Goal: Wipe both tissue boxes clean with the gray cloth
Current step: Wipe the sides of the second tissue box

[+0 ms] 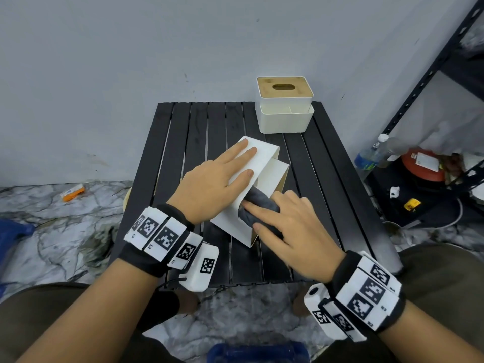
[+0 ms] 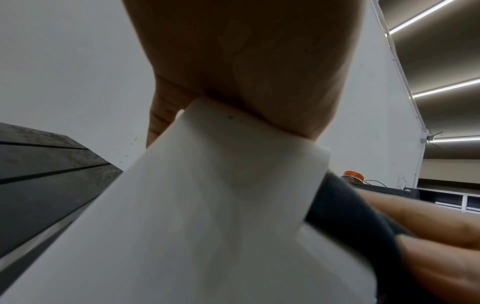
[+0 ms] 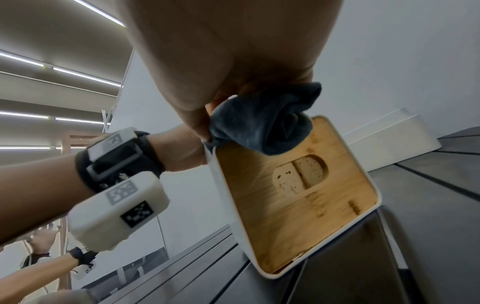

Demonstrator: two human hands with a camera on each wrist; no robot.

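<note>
A white tissue box [image 1: 262,163] with a wooden lid lies tipped on its side in the middle of the black slatted table [image 1: 188,142]. My left hand [image 1: 230,166] rests flat on its upper white wall, fingers straight. My right hand [image 1: 272,213] holds the bunched gray cloth [image 1: 258,204] and presses it on the box's near edge. In the right wrist view the cloth [image 3: 262,125] sits at the top rim of the wooden lid [image 3: 298,201], pinched under my thumb. The second tissue box [image 1: 285,119] stands upright at the table's far right corner.
A black metal shelf [image 1: 445,61] stands to the right, with bottles and an orange container [image 1: 421,163] on its low board. An orange item [image 1: 73,192] lies on the marble floor to the left. The wall is close behind the table.
</note>
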